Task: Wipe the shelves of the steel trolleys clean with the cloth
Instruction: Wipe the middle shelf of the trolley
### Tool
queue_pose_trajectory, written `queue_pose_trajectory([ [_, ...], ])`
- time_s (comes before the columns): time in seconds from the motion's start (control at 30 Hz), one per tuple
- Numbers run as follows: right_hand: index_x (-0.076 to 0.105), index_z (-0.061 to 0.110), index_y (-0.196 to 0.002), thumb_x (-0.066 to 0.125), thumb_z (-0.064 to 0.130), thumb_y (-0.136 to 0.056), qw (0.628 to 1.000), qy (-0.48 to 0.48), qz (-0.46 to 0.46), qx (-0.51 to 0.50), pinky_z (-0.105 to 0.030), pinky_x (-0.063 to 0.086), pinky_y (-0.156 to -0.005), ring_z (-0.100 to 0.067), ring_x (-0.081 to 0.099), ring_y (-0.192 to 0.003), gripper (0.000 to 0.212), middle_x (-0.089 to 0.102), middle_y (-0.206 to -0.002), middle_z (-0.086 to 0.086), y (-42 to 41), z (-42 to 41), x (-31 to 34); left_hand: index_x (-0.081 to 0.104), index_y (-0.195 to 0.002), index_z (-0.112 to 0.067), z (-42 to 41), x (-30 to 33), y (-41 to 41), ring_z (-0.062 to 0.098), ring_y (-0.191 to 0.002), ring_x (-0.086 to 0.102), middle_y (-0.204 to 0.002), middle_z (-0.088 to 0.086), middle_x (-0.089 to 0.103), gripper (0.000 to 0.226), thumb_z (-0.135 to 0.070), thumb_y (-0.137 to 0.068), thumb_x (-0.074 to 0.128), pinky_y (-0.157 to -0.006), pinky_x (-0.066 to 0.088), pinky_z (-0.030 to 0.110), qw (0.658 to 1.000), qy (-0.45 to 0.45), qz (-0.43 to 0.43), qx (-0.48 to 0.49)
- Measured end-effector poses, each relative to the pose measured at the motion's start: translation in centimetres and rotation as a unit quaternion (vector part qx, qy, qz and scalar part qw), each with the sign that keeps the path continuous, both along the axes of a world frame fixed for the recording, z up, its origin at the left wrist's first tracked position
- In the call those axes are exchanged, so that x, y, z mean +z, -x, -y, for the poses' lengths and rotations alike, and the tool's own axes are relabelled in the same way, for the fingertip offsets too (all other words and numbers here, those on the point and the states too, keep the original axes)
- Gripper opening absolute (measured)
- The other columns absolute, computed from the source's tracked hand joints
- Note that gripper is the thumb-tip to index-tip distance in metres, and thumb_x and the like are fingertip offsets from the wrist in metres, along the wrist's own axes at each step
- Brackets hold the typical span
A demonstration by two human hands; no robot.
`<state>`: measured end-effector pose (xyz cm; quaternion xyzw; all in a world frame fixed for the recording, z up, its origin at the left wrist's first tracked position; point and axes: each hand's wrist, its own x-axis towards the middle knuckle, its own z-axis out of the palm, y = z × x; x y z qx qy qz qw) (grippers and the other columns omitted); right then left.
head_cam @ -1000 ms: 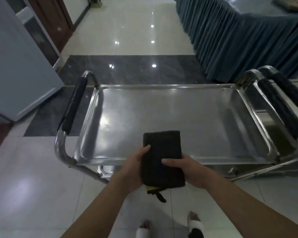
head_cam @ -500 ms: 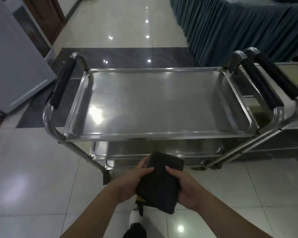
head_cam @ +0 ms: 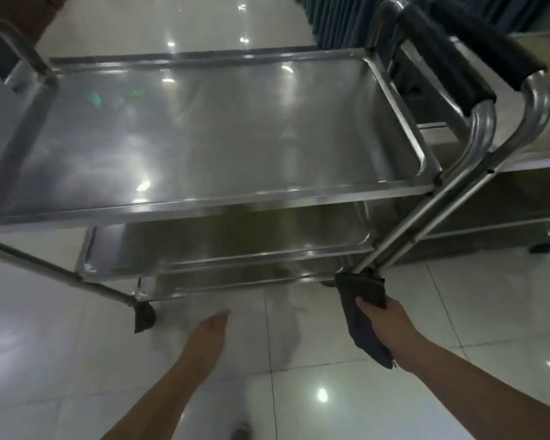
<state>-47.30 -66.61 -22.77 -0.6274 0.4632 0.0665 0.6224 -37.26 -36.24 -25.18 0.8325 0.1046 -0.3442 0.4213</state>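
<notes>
The right hand (head_cam: 391,322) grips a dark folded cloth (head_cam: 364,315) beside the three-shelf steel trolley (head_cam: 204,134); the left hand (head_cam: 208,331) hangs with fingers relaxed.

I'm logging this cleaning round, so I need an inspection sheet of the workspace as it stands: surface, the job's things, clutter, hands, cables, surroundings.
Surface: top shelf of the steel trolley is bare and shiny with light reflections; the middle shelf and bottom shelf below show nothing on their visible parts.
Job's things: dark cloth hangs folded at the trolley's lower right corner; second trolley stands close against the right side.
Clutter: nothing seen.
Hands: right hand grips the cloth; left hand is open and holds nothing, low over the floor.
Cables: nothing seen.
Surroundings: glossy tiled floor, blue pleated table skirt at the back.
</notes>
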Motion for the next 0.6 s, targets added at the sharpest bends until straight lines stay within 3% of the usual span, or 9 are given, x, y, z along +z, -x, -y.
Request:
queue_pose_trajectory([
  [0.07, 0.066, 0.009, -0.111, 0.062, 0.016, -0.095, 0.995, 0.091, 0.026, 0.043, -0.030, 0.049, -0.073, -0.024, 0.067, -0.086, 0.018, 0.072, -0.086, -0.001, -2.0, 1.5, -3.9, 0.028, -0.155, -0.021, 2.2, -3.7, -2.1, 0.028, -0.138, 0.041, -0.149, 0.007, 0.043, 0.052, -0.032, -0.106, 0.039, -0.114, 0.029, 0.036, 0.991, -0.055, 0.069, -0.104],
  [0.13, 0.067, 0.016, -0.109, 0.059, 0.017, -0.097, 0.976, 0.191, 0.050, 0.097, -0.028, 0.049, -0.071, -0.023, 0.065, -0.084, 0.015, 0.069, -0.087, -0.001, -4.6, 3.0, -7.5, 0.013, -0.158, -0.023, 4.7, -6.7, -4.7, 0.028, -0.147, 0.026, -0.161, 0.009, 0.026, 0.066, -0.037, -0.103, 0.046, -0.118, 0.021, 0.037, 0.967, -0.119, 0.147, -0.173],
  [0.23, 0.063, 0.017, -0.117, 0.056, 0.021, -0.098, 0.924, 0.337, 0.060, 0.171, -0.035, 0.053, -0.072, -0.024, 0.064, -0.085, 0.021, 0.067, -0.094, -0.005, -8.8, 5.2, -11.1, 0.028, -0.154, -0.011, 7.8, -10.4, -8.3, 0.032, -0.142, 0.034, -0.155, 0.015, 0.037, 0.065, -0.027, -0.097, 0.055, -0.115, 0.026, 0.043, 0.934, -0.129, 0.287, -0.169],
  [0.33, 0.059, 0.017, -0.129, 0.060, 0.009, -0.091, 0.825, 0.519, 0.084, 0.207, -0.044, 0.053, -0.080, -0.032, 0.065, -0.092, 0.039, 0.069, -0.106, -0.010, -12.7, 7.7, -13.0, 0.046, -0.144, -0.007, 9.3, -13.8, -11.2, 0.039, -0.136, 0.041, -0.146, 0.018, 0.048, 0.061, -0.021, -0.088, 0.066, -0.111, 0.031, 0.049, 0.896, -0.137, 0.392, -0.155],
  [0.4, 0.056, 0.022, -0.136, 0.062, 0.003, -0.084, 0.766, 0.597, 0.088, 0.222, -0.047, 0.051, -0.085, -0.035, 0.063, -0.098, 0.056, 0.066, -0.119, -0.009, -14.6, 9.2, -14.3, 0.048, -0.144, -0.012, 10.2, -15.3, -13.5, 0.036, -0.143, 0.033, -0.153, 0.014, 0.042, 0.058, -0.035, -0.091, 0.051, -0.116, 0.027, 0.049, 0.868, -0.173, 0.426, -0.190],
  [0.5, 0.043, 0.033, -0.145, 0.058, 0.011, -0.084, 0.727, 0.618, -0.007, 0.300, -0.049, 0.034, -0.107, -0.026, 0.047, -0.129, 0.066, 0.051, -0.142, 0.001, -16.1, 10.5, -17.5, 0.042, -0.148, -0.015, 11.8, -17.6, -16.0, 0.036, -0.146, 0.028, -0.156, 0.014, 0.037, 0.065, -0.042, -0.089, 0.035, -0.118, 0.021, 0.048, 0.845, -0.209, 0.451, -0.197],
  [0.6, 0.039, 0.037, -0.147, 0.055, 0.025, -0.084, 0.732, 0.599, -0.034, 0.322, -0.045, 0.016, -0.118, -0.014, 0.024, -0.146, 0.066, 0.039, -0.153, 0.011, -16.1, 10.5, -21.0, 0.043, -0.148, -0.014, 13.7, -19.7, -17.2, 0.039, -0.144, 0.030, -0.154, 0.017, 0.039, 0.065, -0.043, -0.090, 0.037, -0.118, 0.021, 0.051, 0.832, -0.213, 0.479, -0.181],
])
